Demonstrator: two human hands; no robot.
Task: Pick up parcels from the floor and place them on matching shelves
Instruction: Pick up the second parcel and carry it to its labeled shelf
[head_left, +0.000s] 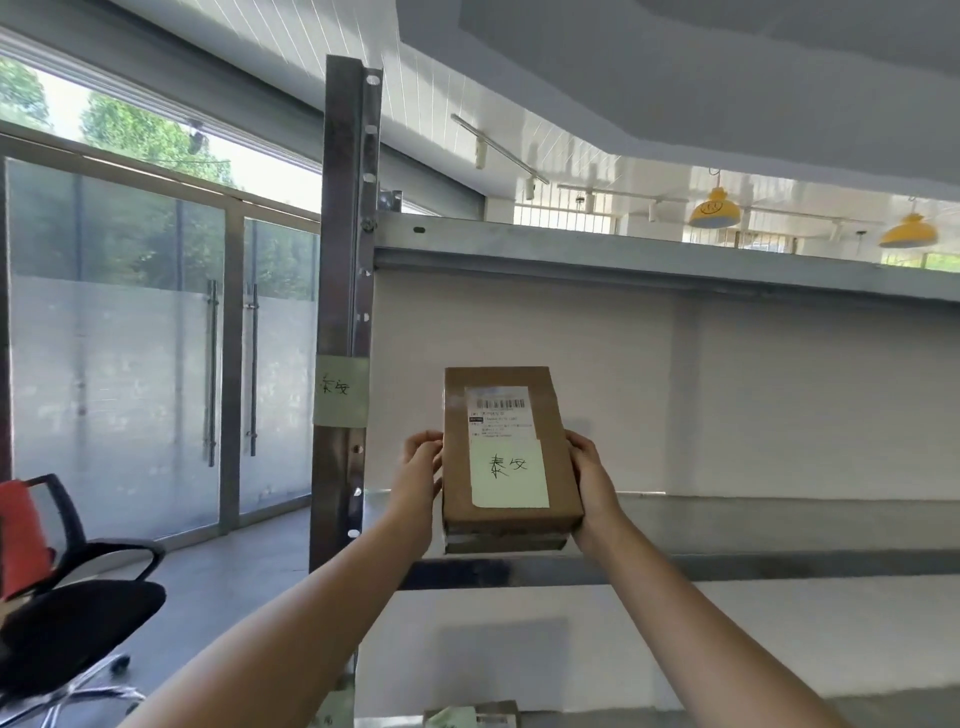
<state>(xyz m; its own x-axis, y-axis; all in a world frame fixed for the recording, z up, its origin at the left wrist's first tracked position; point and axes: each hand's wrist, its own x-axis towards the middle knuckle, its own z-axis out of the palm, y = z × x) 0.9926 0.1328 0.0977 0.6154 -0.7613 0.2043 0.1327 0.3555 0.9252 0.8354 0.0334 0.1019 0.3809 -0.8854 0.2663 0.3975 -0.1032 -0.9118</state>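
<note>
I hold a flat brown cardboard parcel (506, 499) with both hands, just above the front edge of the metal shelf (753, 525). It carries a white shipping label and a pale green note with handwritten characters. My left hand (422, 467) grips its left side and my right hand (589, 470) grips its right side. A pale green tag (340, 391) with matching handwritten characters is taped to the shelf's upright post (343, 291), level with this shelf.
Another shelf board (649, 254) runs overhead. A lower shelf shows another parcel with a green note (470, 716) at the bottom edge. A black office chair with a red back (67, 597) stands at the left, before glass doors (228, 374).
</note>
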